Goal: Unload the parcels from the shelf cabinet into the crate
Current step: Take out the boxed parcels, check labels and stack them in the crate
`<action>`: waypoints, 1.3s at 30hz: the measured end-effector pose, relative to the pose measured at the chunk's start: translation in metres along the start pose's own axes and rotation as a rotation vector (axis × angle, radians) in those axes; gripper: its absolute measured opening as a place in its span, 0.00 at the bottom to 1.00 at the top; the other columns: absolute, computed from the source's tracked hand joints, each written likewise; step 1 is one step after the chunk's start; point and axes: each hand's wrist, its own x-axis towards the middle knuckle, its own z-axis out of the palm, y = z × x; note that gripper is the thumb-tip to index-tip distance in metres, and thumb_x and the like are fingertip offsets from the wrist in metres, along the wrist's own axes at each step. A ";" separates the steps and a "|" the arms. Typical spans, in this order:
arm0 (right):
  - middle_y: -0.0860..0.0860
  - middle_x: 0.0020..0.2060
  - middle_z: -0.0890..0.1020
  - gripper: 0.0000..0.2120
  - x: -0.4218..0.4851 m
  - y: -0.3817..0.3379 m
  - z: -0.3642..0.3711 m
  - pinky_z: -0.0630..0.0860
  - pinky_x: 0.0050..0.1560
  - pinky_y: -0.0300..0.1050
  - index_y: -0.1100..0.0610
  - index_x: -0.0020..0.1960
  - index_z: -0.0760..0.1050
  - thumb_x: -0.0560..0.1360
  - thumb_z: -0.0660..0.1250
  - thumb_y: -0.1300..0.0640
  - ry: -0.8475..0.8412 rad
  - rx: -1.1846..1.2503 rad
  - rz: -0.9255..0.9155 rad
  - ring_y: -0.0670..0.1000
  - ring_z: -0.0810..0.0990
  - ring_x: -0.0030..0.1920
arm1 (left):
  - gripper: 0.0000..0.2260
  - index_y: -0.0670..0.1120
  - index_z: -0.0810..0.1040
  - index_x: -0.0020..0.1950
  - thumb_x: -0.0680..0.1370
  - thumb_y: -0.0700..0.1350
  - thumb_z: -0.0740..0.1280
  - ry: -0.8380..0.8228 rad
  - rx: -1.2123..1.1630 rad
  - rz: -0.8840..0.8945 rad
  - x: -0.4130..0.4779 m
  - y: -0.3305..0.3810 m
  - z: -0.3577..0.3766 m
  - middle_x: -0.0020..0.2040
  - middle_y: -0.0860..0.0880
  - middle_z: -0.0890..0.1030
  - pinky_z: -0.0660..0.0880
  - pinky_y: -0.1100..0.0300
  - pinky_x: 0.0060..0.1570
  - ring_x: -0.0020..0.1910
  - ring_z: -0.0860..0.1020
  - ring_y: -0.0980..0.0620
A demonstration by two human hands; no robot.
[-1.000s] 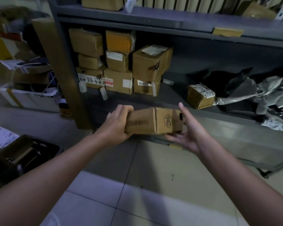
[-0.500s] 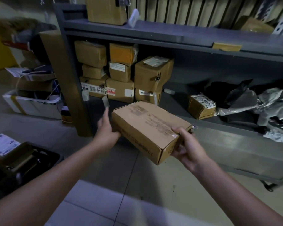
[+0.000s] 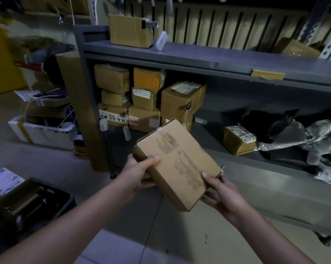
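Note:
I hold a flat brown cardboard parcel (image 3: 178,162) in front of the grey shelf cabinet (image 3: 199,61), tilted with its printed top face toward me. My left hand (image 3: 140,172) grips its left edge, thumb on top. My right hand (image 3: 220,191) grips its lower right corner, thumb on top and fingers underneath. Several stacked parcels (image 3: 141,100) fill the left of the lower shelf, and one small labelled parcel (image 3: 239,140) lies alone further right. A dark crate (image 3: 27,202) with parcels inside stands on the floor at the lower left.
One box (image 3: 130,31) stands on the upper shelf. Black and grey plastic bags (image 3: 294,138) lie at the shelf's right end. A white foam box (image 3: 40,132) with clutter sits on the floor left of the cabinet. A tall cardboard sheet (image 3: 79,111) leans on the cabinet's left post.
The parcel has tipped from edge-on to top face up and come nearer to me. My left thumb has moved onto its top edge. My view has risen a little.

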 end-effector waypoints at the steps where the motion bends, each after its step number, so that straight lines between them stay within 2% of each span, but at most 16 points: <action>1: 0.57 0.54 0.83 0.23 0.000 -0.001 0.000 0.79 0.58 0.59 0.59 0.67 0.73 0.74 0.72 0.57 0.040 -0.030 0.031 0.60 0.83 0.54 | 0.28 0.53 0.64 0.66 0.73 0.46 0.76 0.020 0.091 0.067 -0.001 0.001 0.001 0.61 0.48 0.77 0.82 0.47 0.49 0.57 0.80 0.46; 3: 0.59 0.55 0.80 0.25 0.001 -0.002 0.000 0.81 0.51 0.55 0.62 0.68 0.71 0.74 0.73 0.54 0.081 -0.057 0.062 0.61 0.83 0.54 | 0.32 0.57 0.60 0.66 0.72 0.46 0.77 0.037 0.250 0.207 -0.003 0.000 0.003 0.61 0.53 0.73 0.79 0.49 0.55 0.60 0.76 0.49; 5: 0.59 0.58 0.78 0.25 0.001 -0.005 0.001 0.82 0.51 0.55 0.60 0.65 0.73 0.73 0.74 0.51 0.073 -0.059 0.032 0.61 0.83 0.53 | 0.34 0.59 0.59 0.65 0.70 0.47 0.78 0.041 0.365 0.345 -0.004 -0.004 0.006 0.62 0.56 0.73 0.76 0.52 0.59 0.63 0.73 0.52; 7: 0.57 0.56 0.80 0.16 -0.003 -0.012 0.004 0.81 0.55 0.57 0.56 0.58 0.76 0.75 0.72 0.50 0.009 -0.023 -0.013 0.61 0.84 0.52 | 0.36 0.60 0.58 0.65 0.66 0.53 0.79 0.048 0.554 0.514 -0.008 -0.009 0.008 0.64 0.57 0.74 0.74 0.54 0.58 0.63 0.73 0.55; 9: 0.57 0.52 0.84 0.13 -0.009 -0.018 0.008 0.82 0.52 0.56 0.54 0.56 0.77 0.76 0.68 0.48 -0.075 0.030 -0.037 0.59 0.86 0.49 | 0.38 0.60 0.58 0.68 0.65 0.57 0.78 0.011 0.819 0.694 -0.012 -0.016 0.010 0.65 0.57 0.73 0.76 0.55 0.57 0.61 0.73 0.58; 11: 0.58 0.52 0.86 0.18 -0.013 -0.019 0.012 0.81 0.51 0.55 0.55 0.59 0.78 0.76 0.66 0.45 -0.111 0.079 -0.008 0.59 0.85 0.52 | 0.37 0.56 0.59 0.69 0.69 0.53 0.78 -0.063 1.048 0.888 -0.014 -0.025 0.011 0.65 0.56 0.70 0.78 0.54 0.54 0.60 0.73 0.57; 14: 0.60 0.51 0.85 0.23 -0.012 -0.013 0.015 0.80 0.54 0.58 0.55 0.63 0.76 0.74 0.67 0.41 -0.077 0.169 0.071 0.60 0.83 0.55 | 0.38 0.52 0.62 0.69 0.65 0.51 0.79 -0.036 1.299 1.164 -0.010 -0.035 0.012 0.64 0.51 0.68 0.79 0.49 0.53 0.59 0.73 0.51; 17: 0.59 0.50 0.86 0.30 -0.009 -0.009 0.017 0.81 0.54 0.59 0.55 0.65 0.76 0.69 0.73 0.40 -0.029 0.191 0.078 0.60 0.83 0.55 | 0.37 0.52 0.65 0.69 0.65 0.53 0.78 -0.050 1.377 1.314 -0.008 -0.039 0.018 0.62 0.47 0.69 0.74 0.46 0.56 0.60 0.72 0.47; 21: 0.60 0.48 0.86 0.31 -0.002 -0.008 0.017 0.83 0.46 0.59 0.56 0.63 0.77 0.64 0.77 0.43 0.073 0.182 0.084 0.59 0.85 0.49 | 0.35 0.54 0.65 0.70 0.67 0.53 0.77 -0.117 1.410 1.375 -0.010 -0.041 0.021 0.63 0.46 0.69 0.73 0.45 0.60 0.62 0.72 0.46; 25: 0.58 0.46 0.85 0.20 0.001 -0.005 0.013 0.81 0.51 0.58 0.56 0.60 0.77 0.71 0.74 0.51 0.113 0.160 0.101 0.57 0.83 0.46 | 0.38 0.55 0.65 0.72 0.66 0.56 0.78 -0.198 1.452 1.324 -0.003 -0.041 0.012 0.65 0.47 0.68 0.71 0.51 0.60 0.63 0.70 0.49; 27: 0.56 0.46 0.85 0.16 0.003 -0.004 0.008 0.79 0.54 0.57 0.55 0.59 0.78 0.73 0.72 0.52 0.121 0.142 0.099 0.56 0.82 0.47 | 0.41 0.57 0.64 0.73 0.64 0.60 0.78 -0.180 1.485 1.242 0.005 -0.038 0.000 0.67 0.48 0.68 0.68 0.51 0.62 0.65 0.67 0.50; 29: 0.56 0.49 0.86 0.17 0.005 -0.006 0.002 0.80 0.52 0.53 0.54 0.59 0.78 0.72 0.72 0.50 0.109 0.127 0.100 0.56 0.82 0.51 | 0.44 0.60 0.60 0.74 0.63 0.65 0.76 -0.130 1.496 1.077 0.012 -0.030 -0.018 0.71 0.49 0.64 0.67 0.47 0.66 0.69 0.64 0.49; 31: 0.55 0.52 0.86 0.18 0.007 -0.010 -0.004 0.79 0.54 0.53 0.53 0.61 0.77 0.73 0.70 0.49 0.074 0.121 0.096 0.56 0.82 0.54 | 0.47 0.65 0.54 0.76 0.61 0.74 0.69 -0.091 1.433 0.787 0.015 -0.020 -0.035 0.75 0.52 0.59 0.67 0.44 0.69 0.73 0.60 0.50; 33: 0.55 0.52 0.86 0.19 0.008 -0.015 -0.010 0.78 0.58 0.54 0.53 0.63 0.75 0.74 0.69 0.49 0.021 0.109 0.088 0.57 0.83 0.54 | 0.47 0.65 0.52 0.77 0.62 0.79 0.61 -0.029 1.214 0.531 0.018 -0.010 -0.045 0.76 0.53 0.58 0.68 0.44 0.67 0.73 0.60 0.51; 36: 0.55 0.54 0.85 0.27 0.009 -0.022 -0.019 0.80 0.47 0.50 0.54 0.66 0.73 0.68 0.73 0.50 -0.070 0.035 0.043 0.57 0.84 0.54 | 0.42 0.57 0.60 0.78 0.69 0.79 0.51 0.028 0.681 0.190 0.025 0.002 -0.042 0.76 0.46 0.66 0.68 0.46 0.64 0.70 0.68 0.47; 39: 0.58 0.59 0.83 0.40 0.011 -0.025 -0.025 0.82 0.42 0.50 0.55 0.70 0.70 0.60 0.76 0.50 -0.166 -0.016 0.000 0.58 0.83 0.57 | 0.33 0.56 0.62 0.76 0.75 0.70 0.54 0.018 0.522 0.013 0.027 0.009 -0.036 0.72 0.44 0.70 0.70 0.45 0.60 0.66 0.74 0.41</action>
